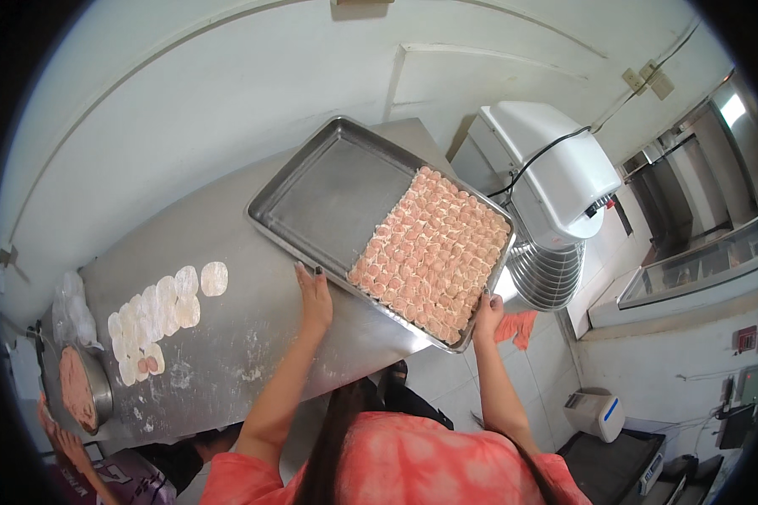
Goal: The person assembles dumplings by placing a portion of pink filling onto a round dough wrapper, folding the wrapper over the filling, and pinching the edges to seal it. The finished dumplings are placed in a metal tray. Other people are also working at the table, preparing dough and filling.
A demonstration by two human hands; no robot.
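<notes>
A deep rectangular metal tray point(312, 181) is tilted across the view, above the end of the steel table. Rows of small open-topped meat dumplings point(434, 252) fill its right part, and its left part is bare metal. My left hand point(314, 299) grips the near long side of the tray, its fingers partly hidden at the rim. With my right hand point(488, 316) I hold the tray near its right corner, the fingers closed on the edge. Whether the tray rests on the table or is lifted, I cannot tell.
On the floury steel table point(253, 353) lie overlapping round dough wrappers point(156, 311), a few with meat on them. A bowl of pink ground meat point(80, 391) stands far left, beside another person's hand point(72, 446). A white spiral mixer point(547, 168) stands behind the tray at right.
</notes>
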